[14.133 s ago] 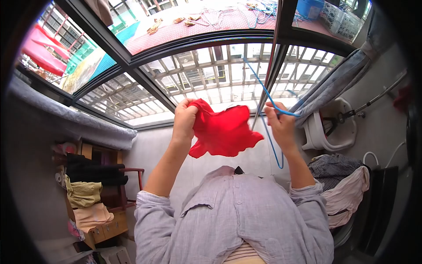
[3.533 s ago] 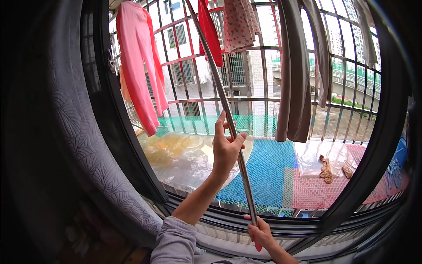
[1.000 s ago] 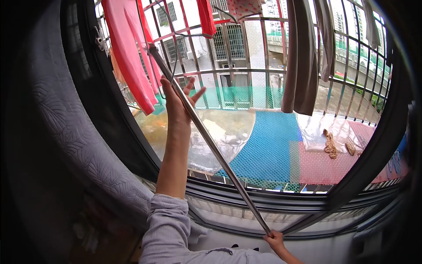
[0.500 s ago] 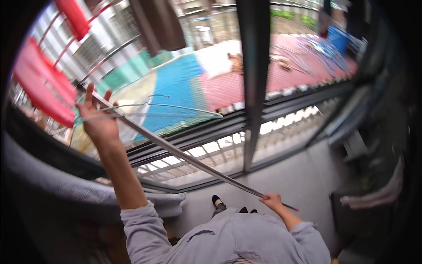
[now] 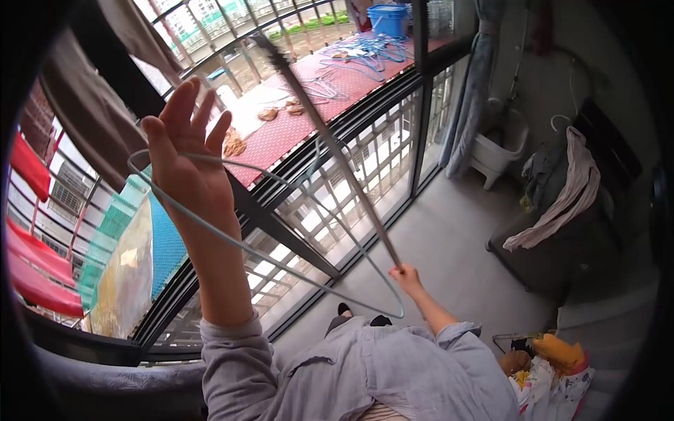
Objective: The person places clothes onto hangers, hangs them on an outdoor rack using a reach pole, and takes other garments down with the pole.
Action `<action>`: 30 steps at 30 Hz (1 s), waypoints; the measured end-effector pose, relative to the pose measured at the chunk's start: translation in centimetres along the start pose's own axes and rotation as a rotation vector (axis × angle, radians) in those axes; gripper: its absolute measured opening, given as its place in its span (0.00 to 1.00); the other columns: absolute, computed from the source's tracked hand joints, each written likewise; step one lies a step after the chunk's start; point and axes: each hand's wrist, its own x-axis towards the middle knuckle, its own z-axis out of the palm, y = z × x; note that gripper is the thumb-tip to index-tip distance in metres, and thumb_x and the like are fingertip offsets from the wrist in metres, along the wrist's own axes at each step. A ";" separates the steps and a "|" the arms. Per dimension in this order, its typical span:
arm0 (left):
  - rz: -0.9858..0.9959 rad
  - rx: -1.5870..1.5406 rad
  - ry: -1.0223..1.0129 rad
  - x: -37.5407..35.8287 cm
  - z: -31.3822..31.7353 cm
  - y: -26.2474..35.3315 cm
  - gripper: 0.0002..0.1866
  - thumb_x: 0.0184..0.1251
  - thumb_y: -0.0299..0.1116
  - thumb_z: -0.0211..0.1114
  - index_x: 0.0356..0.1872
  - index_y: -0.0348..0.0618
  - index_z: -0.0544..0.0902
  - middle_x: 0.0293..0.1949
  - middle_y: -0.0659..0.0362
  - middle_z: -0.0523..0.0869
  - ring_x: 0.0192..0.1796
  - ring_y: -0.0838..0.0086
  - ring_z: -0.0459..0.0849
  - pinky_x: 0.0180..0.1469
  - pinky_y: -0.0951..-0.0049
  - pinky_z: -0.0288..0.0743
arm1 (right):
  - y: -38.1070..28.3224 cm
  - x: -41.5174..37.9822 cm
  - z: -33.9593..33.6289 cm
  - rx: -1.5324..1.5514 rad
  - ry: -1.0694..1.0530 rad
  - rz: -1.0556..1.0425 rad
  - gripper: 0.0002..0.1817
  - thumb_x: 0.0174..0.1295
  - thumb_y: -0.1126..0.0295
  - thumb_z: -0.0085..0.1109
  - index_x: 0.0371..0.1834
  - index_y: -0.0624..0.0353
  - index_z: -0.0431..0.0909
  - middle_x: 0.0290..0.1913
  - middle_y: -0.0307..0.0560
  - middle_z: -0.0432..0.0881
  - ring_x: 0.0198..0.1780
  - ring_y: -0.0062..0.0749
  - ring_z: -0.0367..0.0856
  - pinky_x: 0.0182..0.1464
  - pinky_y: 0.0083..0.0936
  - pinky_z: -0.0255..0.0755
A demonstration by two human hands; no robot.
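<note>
My left hand (image 5: 189,172) is raised on the left side of the view, fingers spread apart. A pale green wire clothes hanger (image 5: 295,267) loops around that hand, crossing the palm and the forearm; its lower corner dangles near my shirt. My right hand (image 5: 405,278) is closed around the lower end of a long metal pole (image 5: 347,168). The pole tilts up and to the left, and its dark, rough-looking tip rises in front of the window. Left hand and pole are apart.
Beyond the sliding window frame (image 5: 309,259), a red mat (image 5: 330,84) carries several blue hangers (image 5: 365,52) and a blue bucket (image 5: 388,21). Red and brown cloths hang at left. At right are a white tub (image 5: 498,144), a draped garment (image 5: 562,200) and a bag of clothes (image 5: 547,372).
The view has turned right. My left hand has come off the pole, with the hanger now around it. The pole has swung more upright in my right hand.
</note>
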 end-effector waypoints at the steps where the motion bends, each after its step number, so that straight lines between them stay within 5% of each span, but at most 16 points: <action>1: -0.066 -0.066 -0.038 0.9 0.5 -0.5 0.28 0.70 0.54 0.40 0.50 0.40 0.76 0.52 0.47 0.78 0.54 0.55 0.77 0.47 0.64 0.74 | 0.9 0.6 -1.8 0.022 0.110 0.032 0.05 0.54 0.70 0.59 0.26 0.59 0.77 0.22 0.36 0.76 0.27 0.17 0.72 0.30 0.20 0.67; 2: -0.169 -0.066 0.051 1.6 1.7 -1.1 0.27 0.73 0.50 0.35 0.45 0.38 0.76 0.45 0.47 0.81 0.38 0.61 0.82 0.33 0.72 0.74 | 1.7 1.1 -3.5 0.046 0.216 0.065 0.03 0.53 0.73 0.59 0.25 0.60 0.77 0.23 0.34 0.76 0.27 0.18 0.71 0.30 0.18 0.67; 3: -0.226 -0.113 0.133 2.9 2.5 -2.6 0.24 0.73 0.48 0.36 0.44 0.37 0.74 0.38 0.50 0.82 0.26 0.71 0.76 0.26 0.75 0.69 | 1.8 1.4 -5.2 0.059 0.301 0.115 0.03 0.52 0.73 0.59 0.25 0.59 0.76 0.23 0.33 0.75 0.27 0.18 0.71 0.30 0.18 0.67; 7: -0.290 -0.037 0.161 6.9 3.7 -10.1 0.22 0.75 0.44 0.33 0.45 0.35 0.68 0.29 0.47 0.80 0.14 0.80 0.64 0.17 0.80 0.59 | 1.1 2.0 -11.1 0.043 0.552 0.083 0.07 0.52 0.73 0.61 0.22 0.58 0.72 0.20 0.31 0.67 0.25 0.16 0.63 0.29 0.18 0.62; 9: -0.167 0.020 0.193 8.5 4.6 -14.5 0.21 0.74 0.45 0.36 0.42 0.35 0.69 0.22 0.50 0.80 0.10 0.81 0.61 0.14 0.83 0.54 | 1.5 3.2 -13.6 -0.026 0.600 0.040 0.07 0.53 0.73 0.61 0.22 0.60 0.72 0.20 0.32 0.69 0.25 0.17 0.65 0.28 0.18 0.62; 12: 0.075 0.031 0.152 12.4 5.4 -20.8 0.22 0.72 0.48 0.40 0.36 0.37 0.72 0.14 0.54 0.78 0.11 0.82 0.65 0.13 0.82 0.54 | -0.5 5.3 -16.6 -0.021 0.563 0.106 0.06 0.52 0.72 0.62 0.26 0.62 0.75 0.23 0.37 0.76 0.27 0.20 0.72 0.31 0.20 0.68; 16: 0.409 0.224 0.015 17.4 8.8 -27.1 0.23 0.71 0.46 0.43 0.39 0.34 0.77 0.15 0.59 0.79 0.17 0.79 0.75 0.23 0.77 0.65 | -1.2 10.8 -19.5 0.074 0.554 0.000 0.04 0.55 0.74 0.59 0.27 0.64 0.75 0.23 0.39 0.76 0.28 0.21 0.74 0.33 0.18 0.68; 19: 0.592 1.045 -0.219 20.3 11.1 -31.8 0.16 0.69 0.45 0.48 0.36 0.48 0.80 0.18 0.55 0.82 0.19 0.70 0.80 0.22 0.71 0.70 | -2.6 14.7 -21.5 0.011 0.523 0.055 0.04 0.56 0.75 0.58 0.28 0.64 0.75 0.24 0.38 0.76 0.28 0.21 0.73 0.33 0.18 0.68; 21: 0.704 1.276 -0.395 21.3 12.6 -36.6 0.17 0.66 0.51 0.52 0.31 0.51 0.79 0.19 0.55 0.82 0.16 0.67 0.78 0.16 0.68 0.67 | -1.8 16.7 -22.7 -0.069 0.495 0.082 0.05 0.55 0.74 0.58 0.28 0.64 0.75 0.25 0.37 0.76 0.29 0.19 0.72 0.34 0.18 0.68; 23: 0.857 1.231 -0.637 21.8 12.7 -43.0 0.20 0.61 0.56 0.56 0.27 0.49 0.77 0.15 0.60 0.79 0.11 0.67 0.73 0.12 0.67 0.62 | -1.9 17.6 -23.2 -0.056 0.489 0.084 0.06 0.54 0.72 0.60 0.28 0.65 0.76 0.25 0.35 0.75 0.29 0.18 0.71 0.33 0.18 0.66; 25: 0.749 1.488 -1.024 21.5 12.6 -47.1 0.21 0.58 0.58 0.57 0.27 0.50 0.78 0.14 0.62 0.75 0.11 0.68 0.71 0.12 0.68 0.62 | -1.0 18.4 -24.1 -0.020 0.493 0.110 0.06 0.53 0.72 0.60 0.28 0.64 0.77 0.24 0.36 0.76 0.29 0.19 0.71 0.34 0.19 0.67; 30: 0.898 1.325 -1.266 21.0 9.7 -53.6 0.15 0.54 0.49 0.63 0.24 0.48 0.77 0.19 0.59 0.75 0.22 0.64 0.75 0.20 0.65 0.66 | 1.3 19.1 -27.5 -0.186 0.507 0.245 0.08 0.51 0.69 0.61 0.31 0.61 0.77 0.25 0.37 0.78 0.29 0.20 0.74 0.33 0.20 0.69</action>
